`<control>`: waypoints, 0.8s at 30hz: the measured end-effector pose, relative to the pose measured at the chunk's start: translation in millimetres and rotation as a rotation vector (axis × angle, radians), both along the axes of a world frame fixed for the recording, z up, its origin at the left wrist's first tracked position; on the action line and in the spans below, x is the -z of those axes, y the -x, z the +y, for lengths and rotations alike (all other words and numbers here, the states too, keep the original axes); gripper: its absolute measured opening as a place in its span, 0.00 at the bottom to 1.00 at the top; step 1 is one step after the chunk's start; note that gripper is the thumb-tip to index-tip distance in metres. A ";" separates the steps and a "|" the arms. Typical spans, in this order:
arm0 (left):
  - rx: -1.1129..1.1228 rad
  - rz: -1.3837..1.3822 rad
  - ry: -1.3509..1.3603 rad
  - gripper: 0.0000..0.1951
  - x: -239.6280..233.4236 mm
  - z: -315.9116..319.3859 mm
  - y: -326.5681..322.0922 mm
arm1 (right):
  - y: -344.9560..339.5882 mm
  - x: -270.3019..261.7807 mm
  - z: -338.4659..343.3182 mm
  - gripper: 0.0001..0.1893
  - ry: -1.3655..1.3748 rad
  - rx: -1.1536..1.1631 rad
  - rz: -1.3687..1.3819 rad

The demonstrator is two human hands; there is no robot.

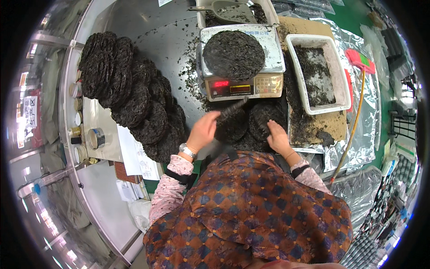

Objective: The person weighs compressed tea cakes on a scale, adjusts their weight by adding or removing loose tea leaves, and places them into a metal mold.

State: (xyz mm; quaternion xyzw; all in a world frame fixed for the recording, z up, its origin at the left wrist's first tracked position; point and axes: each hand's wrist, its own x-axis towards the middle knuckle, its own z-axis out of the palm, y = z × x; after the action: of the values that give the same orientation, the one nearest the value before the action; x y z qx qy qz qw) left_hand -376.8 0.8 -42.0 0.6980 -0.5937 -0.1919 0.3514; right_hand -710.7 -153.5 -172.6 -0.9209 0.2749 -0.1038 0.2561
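In front of my body, my left hand (203,129) pinches a dark, motion-blurred piece of what looks like dried seaweed (237,106) at its fingertips. Below that piece lies a dark seaweed disc (231,126). My right hand (278,136) has its fingertips at another round seaweed disc (265,117); blur hides whether they grip it. Just beyond both hands stands a digital weighing scale (268,85) with a lit red display. One large seaweed disc (234,53) lies flat on its metal pan.
Overlapping seaweed discs (134,97) are heaped at left on the metal table (161,37). A white tub (342,104) with seaweed crumbs sits right, on cardboard (317,129). Behind the scale, a dustpan (231,11) rests in another tub (201,20). A pink-headed brush (359,60) lies far right.
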 end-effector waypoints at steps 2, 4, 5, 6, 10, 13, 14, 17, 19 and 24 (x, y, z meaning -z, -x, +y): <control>-0.275 0.298 0.073 0.14 -17.6 -20.5 -9.6 | -6.2 -50.2 -6.3 0.20 -0.077 0.245 -0.135; -0.422 0.602 0.243 0.16 -31.5 -61.6 -22.0 | -0.8 -75.3 -15.1 0.16 -0.160 0.450 -0.198; -0.432 0.756 0.310 0.19 -43.3 -86.6 -28.8 | 5.0 -78.6 -22.9 0.15 -0.168 0.539 -0.237; -0.443 0.848 0.352 0.21 -30.4 -107.3 -40.5 | 5.2 -80.8 -30.1 0.15 -0.114 0.590 -0.346; -0.579 0.445 0.170 0.32 9.5 -149.2 -59.4 | -0.6 -122.1 -54.5 0.15 -0.751 0.763 -0.829; -0.554 0.115 0.199 0.31 12.5 -131.6 -49.4 | -33.4 -157.8 -67.3 0.16 -0.832 0.751 -0.873; -0.541 0.087 0.212 0.30 14.5 -120.8 -44.5 | -50.4 -171.1 -73.5 0.16 -0.906 0.769 -0.875; -0.545 0.184 0.195 0.26 21.8 -88.8 -28.7 | -122.6 -184.3 -102.4 0.12 -1.269 0.533 -1.030; -0.532 0.218 0.196 0.24 31.3 -73.9 -22.8 | -146.7 -172.3 -122.0 0.10 -1.328 0.480 -1.111; -0.545 0.520 0.225 0.18 33.9 -30.7 -12.9 | -139.5 -198.5 -115.9 0.14 -1.155 0.569 -0.984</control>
State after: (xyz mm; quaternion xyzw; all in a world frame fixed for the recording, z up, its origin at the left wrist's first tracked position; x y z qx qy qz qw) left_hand -363.9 -30.0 -75.8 0.7153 -0.2953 -0.1957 0.6024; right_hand -571.2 -269.4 25.9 -0.3869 0.3649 -0.3999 0.7465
